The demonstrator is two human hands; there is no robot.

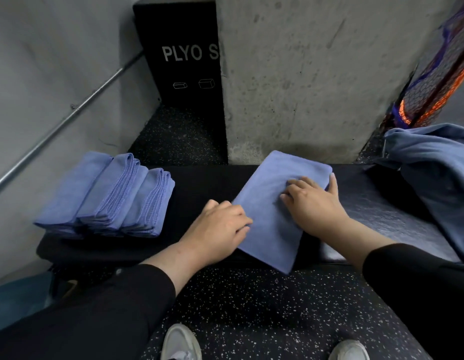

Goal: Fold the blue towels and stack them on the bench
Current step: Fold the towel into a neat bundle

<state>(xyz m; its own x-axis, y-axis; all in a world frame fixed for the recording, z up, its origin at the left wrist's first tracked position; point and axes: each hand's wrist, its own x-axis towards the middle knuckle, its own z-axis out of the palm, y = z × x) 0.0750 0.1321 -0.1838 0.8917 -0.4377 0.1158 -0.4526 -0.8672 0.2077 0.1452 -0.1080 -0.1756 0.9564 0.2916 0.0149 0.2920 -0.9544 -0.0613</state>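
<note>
A folded blue towel (271, 203) lies at a slant across the middle of the black bench (199, 183), its near corner hanging over the front edge. My left hand (220, 227) rests on the towel's left edge, fingertips curled onto the cloth. My right hand (314, 201) presses flat on the towel's upper right part, thumb at its right edge. At the bench's left end lies a leaning stack of folded blue towels (108, 196). A heap of unfolded blue towels (433, 165) sits at the right end.
A concrete pillar (316, 74) rises just behind the bench. A black plyo box (184, 61) stands in the corner behind, left of the pillar. A metal rail (69, 113) runs along the left wall. Speckled rubber floor (251, 320) and my shoes lie below.
</note>
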